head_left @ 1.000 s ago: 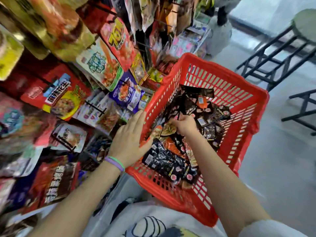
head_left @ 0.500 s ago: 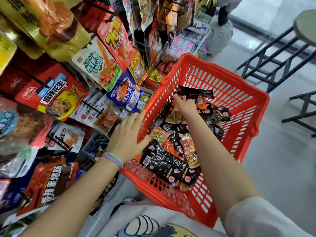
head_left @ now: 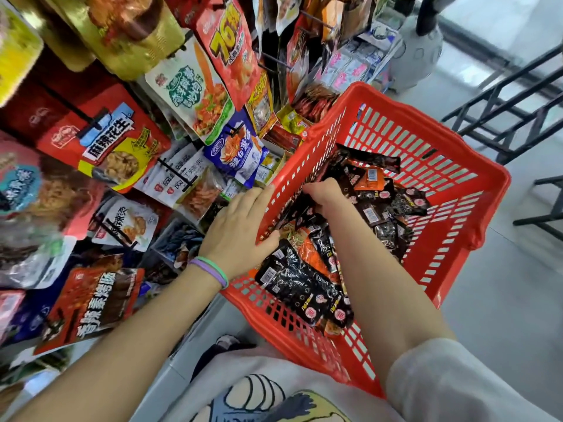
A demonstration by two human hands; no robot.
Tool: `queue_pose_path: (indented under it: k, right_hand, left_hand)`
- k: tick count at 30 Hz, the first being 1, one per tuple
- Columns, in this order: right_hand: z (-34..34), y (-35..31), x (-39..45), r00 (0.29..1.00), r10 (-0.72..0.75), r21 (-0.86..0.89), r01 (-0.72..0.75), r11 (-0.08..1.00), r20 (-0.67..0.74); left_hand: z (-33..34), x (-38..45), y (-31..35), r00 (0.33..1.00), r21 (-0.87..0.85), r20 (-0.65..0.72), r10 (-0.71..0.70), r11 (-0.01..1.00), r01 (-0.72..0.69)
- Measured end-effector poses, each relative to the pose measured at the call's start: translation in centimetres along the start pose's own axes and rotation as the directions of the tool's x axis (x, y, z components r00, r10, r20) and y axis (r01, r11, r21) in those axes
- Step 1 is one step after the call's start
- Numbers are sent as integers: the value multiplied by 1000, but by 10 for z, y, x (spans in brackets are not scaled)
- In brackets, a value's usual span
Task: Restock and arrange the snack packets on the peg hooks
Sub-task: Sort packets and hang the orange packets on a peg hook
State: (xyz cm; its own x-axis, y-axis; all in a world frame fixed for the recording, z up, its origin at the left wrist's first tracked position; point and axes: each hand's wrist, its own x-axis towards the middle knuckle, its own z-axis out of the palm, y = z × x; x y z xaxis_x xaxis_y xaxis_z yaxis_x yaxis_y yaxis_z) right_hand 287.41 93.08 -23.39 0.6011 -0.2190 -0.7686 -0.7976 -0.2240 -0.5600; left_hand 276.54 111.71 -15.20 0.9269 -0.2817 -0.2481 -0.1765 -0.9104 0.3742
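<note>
Right hand (head_left: pixel 324 194) digs into the red basket (head_left: pixel 484 178), fingers curled on a black packet (head_left: pixel 297 208) by its left wall. Left hand (head_left: pixel 240 226) steadies that wall's rim, fingers straight, together. Best to lift one packet clear (hang-hole up) toward the peg hooks (head_left: pixel 173 175) left of the basket.

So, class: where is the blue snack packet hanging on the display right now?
In the head view, the blue snack packet hangs left of centre, just left of the red basket, below the white-and-green packet.
</note>
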Motion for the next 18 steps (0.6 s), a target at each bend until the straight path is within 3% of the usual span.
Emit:
queue_pose_path:
  k: [6, 14, 18]
  right_hand:
    - [0, 14, -9, 1000, -13, 55, 14, 998, -20]
    - [-25, 42, -65, 986, -89, 339, 38, 940, 138]
    - [-36, 59, -85, 975, -150, 345, 86, 935, 163]
  left_hand:
    - [1, -1, 0, 1000, -25, -19, 24, 999, -25]
    - [1, -2, -2, 999, -45, -29, 31, 998, -32]
    - [0, -2, -3, 999, -67, -38, 35, 997, -37]
